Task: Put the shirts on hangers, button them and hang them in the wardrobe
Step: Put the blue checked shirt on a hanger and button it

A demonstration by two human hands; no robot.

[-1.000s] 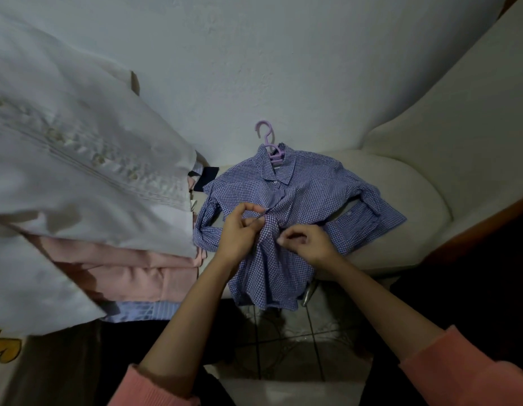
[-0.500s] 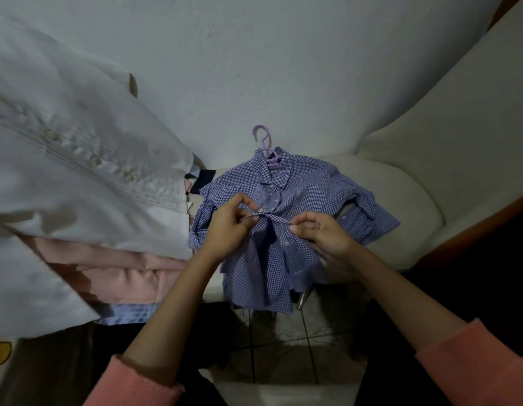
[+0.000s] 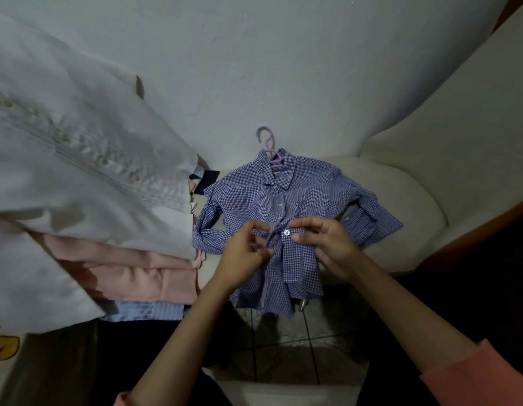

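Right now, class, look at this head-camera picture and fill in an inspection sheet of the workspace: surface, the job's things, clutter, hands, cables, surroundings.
Surface: a cream upholstered seat; the shirt lies on it, its hem hanging over the front edge.
Job's things: a blue checked shirt on a purple hanger, hook sticking out above the collar; upper buttons done, a white button showing between the hands.
Clutter: a pile of clothes beside the shirt, white and pink over a striped blue piece.
Hands: left hand pinches the placket edge; right hand holds the fabric by the button.
Cables: nothing seen.
Surroundings: a pale wall behind; tiled floor below.
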